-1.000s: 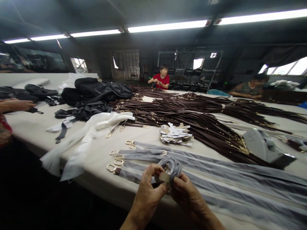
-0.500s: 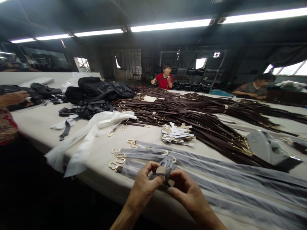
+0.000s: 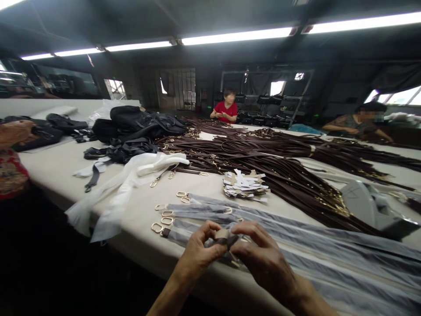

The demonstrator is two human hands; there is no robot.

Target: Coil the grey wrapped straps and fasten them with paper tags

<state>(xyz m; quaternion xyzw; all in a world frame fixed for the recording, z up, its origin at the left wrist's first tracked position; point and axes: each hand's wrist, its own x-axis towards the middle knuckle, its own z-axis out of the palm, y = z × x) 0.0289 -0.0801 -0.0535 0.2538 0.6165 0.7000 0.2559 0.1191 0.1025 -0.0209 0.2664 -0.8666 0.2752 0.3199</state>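
Note:
Just above the table's front edge, my left hand [image 3: 199,251] pinches a beige paper strip [image 3: 221,234] against a dark strap, which is mostly hidden between my hands. My right hand [image 3: 263,248] is closed on the same strap from the other side, its thumb and fingers pressed together beside the paper. Behind and to the right lie several straps in translucent film [image 3: 289,228]. Gold oval rings [image 3: 157,228] stick out at their left ends. Beyond my hands sits a heap of white and beige paper strips [image 3: 245,184].
Long brown straps [image 3: 286,171] with gold hardware spread across the table, and a grey tape dispenser [image 3: 368,206] stands right. White film [image 3: 121,193] hangs over the front edge. Black bags [image 3: 141,120] are piled left. A co-worker's hand [image 3: 16,133] is far left; two people sit opposite.
My right hand has turned and come up over the strap, closing beside the paper strip. The film-covered loop above my fingers has dropped from sight. The red-shirted person's hands have lowered.

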